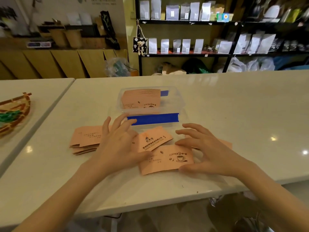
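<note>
Pink paper coffee sleeves lie flat on the white counter (234, 101). One printed with a coffee cup (168, 159) lies nearest me, and a second with a logo (153, 139) overlaps it behind. My left hand (117, 143) hovers with spread fingers over their left ends, its thumb on the nearer sleeve. My right hand (205, 148) is spread at their right ends, thumb at the cup sleeve's corner, partly covering another sleeve (225, 143). A small stack of sleeves (87, 138) lies to the left. Behind stands a clear plastic box (175, 101) holding a row of upright sleeves (142, 97).
The box's blue-edged lid (153, 118) lies in front of the box. A woven basket (13, 113) sits on the neighbouring table at the left. Black shelves with white pouches (185, 46) stand behind the counter. The counter's near edge runs just below my wrists.
</note>
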Demonstrator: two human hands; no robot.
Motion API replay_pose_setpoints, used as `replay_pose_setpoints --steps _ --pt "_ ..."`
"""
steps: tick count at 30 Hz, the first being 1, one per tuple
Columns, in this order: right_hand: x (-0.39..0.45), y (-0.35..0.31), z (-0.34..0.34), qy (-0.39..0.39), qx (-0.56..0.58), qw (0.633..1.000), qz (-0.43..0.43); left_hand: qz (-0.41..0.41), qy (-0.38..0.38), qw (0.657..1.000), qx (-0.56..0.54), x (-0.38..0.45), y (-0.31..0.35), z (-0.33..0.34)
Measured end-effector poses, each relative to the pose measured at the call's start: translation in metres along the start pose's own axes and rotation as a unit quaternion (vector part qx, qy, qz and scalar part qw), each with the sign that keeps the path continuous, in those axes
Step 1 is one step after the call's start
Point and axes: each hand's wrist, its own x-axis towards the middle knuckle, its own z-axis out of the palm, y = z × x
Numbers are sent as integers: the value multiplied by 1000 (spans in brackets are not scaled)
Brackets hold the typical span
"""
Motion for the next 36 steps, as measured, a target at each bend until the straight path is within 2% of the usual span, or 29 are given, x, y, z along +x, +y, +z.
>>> replay_pose_setpoints --steps 4,10,18,23,26,36 --pt "5 0 -24 11 64 998 -21 -22 -3 993 -113 -1 -21 -33" --pt "27 -16 -50 32 163 985 -34 -17 62 982 -179 -13 -68 -56" --pt "82 -44 -34 71 198 974 -89 -87 50 984 -147 -27 -104 -50" --pt "115 -62 -3 140 164 970 -109 -94 28 985 -142 -25 -117 -32" --pt "127 -73 17 150 143 972 -105 -82 25 982 -168 -24 -124 -23" --pt "137 -74 49 108 -36 989 -95 -135 -38 952 -273 -26 -134 -17"
